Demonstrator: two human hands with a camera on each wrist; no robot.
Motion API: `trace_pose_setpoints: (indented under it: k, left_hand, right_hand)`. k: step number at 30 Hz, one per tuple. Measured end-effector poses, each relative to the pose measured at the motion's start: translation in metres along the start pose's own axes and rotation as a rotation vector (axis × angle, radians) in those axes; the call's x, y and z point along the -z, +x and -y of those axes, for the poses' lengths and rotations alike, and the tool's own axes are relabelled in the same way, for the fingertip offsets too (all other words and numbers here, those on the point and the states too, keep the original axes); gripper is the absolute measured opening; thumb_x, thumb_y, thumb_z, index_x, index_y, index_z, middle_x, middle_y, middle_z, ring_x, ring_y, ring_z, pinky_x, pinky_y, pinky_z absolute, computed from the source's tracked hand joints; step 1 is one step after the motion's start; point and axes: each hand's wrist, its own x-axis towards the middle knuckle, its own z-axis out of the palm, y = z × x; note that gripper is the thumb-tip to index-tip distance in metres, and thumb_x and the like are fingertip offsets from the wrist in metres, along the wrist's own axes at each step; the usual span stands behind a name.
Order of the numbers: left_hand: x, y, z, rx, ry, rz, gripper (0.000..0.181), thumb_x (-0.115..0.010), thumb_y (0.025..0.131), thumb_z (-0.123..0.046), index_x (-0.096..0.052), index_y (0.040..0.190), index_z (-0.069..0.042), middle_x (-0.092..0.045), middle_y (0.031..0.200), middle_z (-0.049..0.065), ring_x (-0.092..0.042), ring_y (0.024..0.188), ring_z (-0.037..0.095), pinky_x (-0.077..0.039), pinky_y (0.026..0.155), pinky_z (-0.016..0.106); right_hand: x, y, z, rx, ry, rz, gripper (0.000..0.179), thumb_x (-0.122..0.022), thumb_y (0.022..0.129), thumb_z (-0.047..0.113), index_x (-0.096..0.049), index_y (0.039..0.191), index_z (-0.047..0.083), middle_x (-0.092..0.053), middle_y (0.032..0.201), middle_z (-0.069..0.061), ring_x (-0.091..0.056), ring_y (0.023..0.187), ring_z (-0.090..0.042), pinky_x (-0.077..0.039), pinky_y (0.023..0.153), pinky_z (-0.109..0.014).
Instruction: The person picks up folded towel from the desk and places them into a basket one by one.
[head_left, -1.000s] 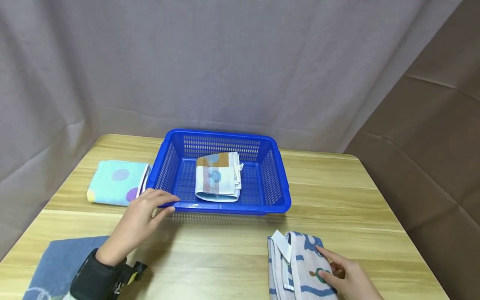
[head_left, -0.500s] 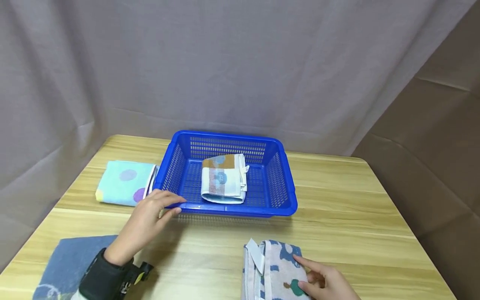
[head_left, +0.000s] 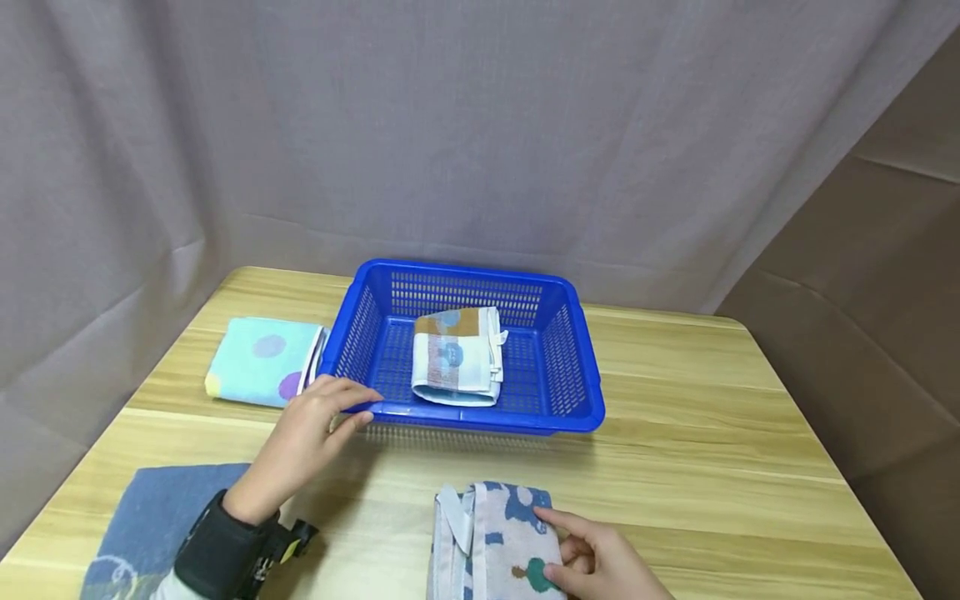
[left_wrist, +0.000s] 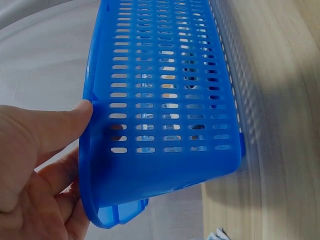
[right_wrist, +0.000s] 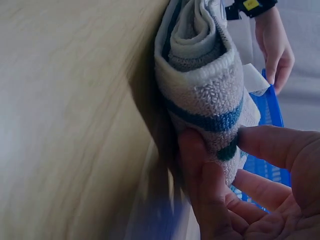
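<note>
My left hand pinches the near-left rim of a blue plastic basket; the left wrist view shows the thumb on the outside of the rim. Inside the basket lies a folded white and brown towel. At the near edge of the view, my right hand grips the right side of a folded grey-and-blue patterned towel with a white tag. The right wrist view shows that towel's rolled layers between thumb and fingers, close above the wooden surface.
A turquoise dotted towel lies folded against the basket's left side. Partly under my left forearm is a blue towel. Grey curtain cloth stands behind the wooden table, with brown cloth on the right.
My right hand has carried the grey-and-blue towel leftward, in front of the basket. The left hand stays on the rim. The whole head view has shifted slightly.
</note>
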Motion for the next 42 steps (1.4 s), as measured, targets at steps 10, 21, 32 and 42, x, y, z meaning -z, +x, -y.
trace_pose_setpoints:
  k: [10, 21, 32, 42]
  left_hand:
    - [-0.002, -0.002, 0.001, 0.01, -0.007, -0.009, 0.022, -0.069, 0.081, -0.012, -0.067, 0.103, -0.011, -0.065, 0.101, 0.002, -0.052, 0.095, 0.017, -0.047, 0.077, 0.042]
    - [-0.001, 0.002, 0.002, -0.013, -0.006, 0.009, 0.021, -0.067, 0.083, -0.013, -0.067, 0.104, -0.01, -0.065, 0.1, 0.002, -0.051, 0.096, 0.015, -0.047, 0.078, 0.04]
    - [0.008, -0.01, -0.016, 0.053, -0.024, -0.035, 0.031, -0.063, 0.088, -0.017, -0.061, 0.117, -0.009, -0.059, 0.114, 0.007, -0.047, 0.109, 0.021, -0.041, 0.09, 0.048]
    - [0.02, -0.043, -0.048, 0.237, 0.101, -0.117, 0.012, -0.064, 0.085, -0.017, -0.07, 0.094, -0.012, -0.067, 0.095, 0.001, -0.057, 0.093, 0.017, -0.048, 0.078, 0.043]
  right_hand:
    - [-0.018, 0.013, 0.006, -0.026, 0.074, 0.059, 0.06, -0.071, 0.082, 0.025, -0.046, 0.132, 0.004, -0.058, 0.079, -0.004, -0.05, 0.059, -0.011, -0.043, 0.051, -0.018]
    - [-0.039, 0.018, 0.01, -0.01, 0.279, 0.117, 0.063, -0.068, 0.083, 0.018, -0.039, 0.136, 0.0, -0.06, 0.08, -0.008, -0.053, 0.059, -0.011, -0.046, 0.052, -0.017]
    - [-0.032, 0.022, 0.018, 0.011, 0.163, 0.037, 0.08, -0.061, 0.09, 0.021, -0.006, 0.144, -0.002, -0.061, 0.081, -0.008, -0.058, 0.061, -0.02, -0.05, 0.054, -0.026]
    - [-0.014, 0.012, 0.004, -0.018, 0.189, -0.058, 0.065, -0.056, 0.092, 0.018, -0.019, 0.138, -0.009, -0.059, 0.093, -0.015, -0.06, 0.07, -0.026, -0.052, 0.061, -0.031]
